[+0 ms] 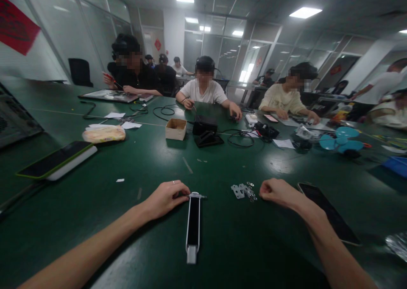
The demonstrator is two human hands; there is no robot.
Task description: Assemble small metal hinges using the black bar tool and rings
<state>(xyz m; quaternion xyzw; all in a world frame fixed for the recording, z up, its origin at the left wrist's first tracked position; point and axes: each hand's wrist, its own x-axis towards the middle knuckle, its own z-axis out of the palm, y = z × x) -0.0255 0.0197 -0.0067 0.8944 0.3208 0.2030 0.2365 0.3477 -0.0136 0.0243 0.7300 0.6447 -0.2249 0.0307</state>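
A long, narrow device (193, 225) with a black face and white frame lies on the green table (152, 246) in front of me, a pale tab at its near end. Across its far end runs a thin metal rod (203, 196). My left hand (170, 198) is closed in a pinch at the rod's left end. To the right lie small metal plates (238, 191) and several rings or nuts (251, 184). Just beside them my right hand (275, 192) rests on the table with its fingers curled shut; whatever they hold is hidden.
A dark phone (327, 212) lies by my right forearm. Farther off are a small open box (176, 130), a black device (205, 126), cables, and blue fan blades (341, 140). A green-edged panel (57, 158) lies at left. Several people sit across the table.
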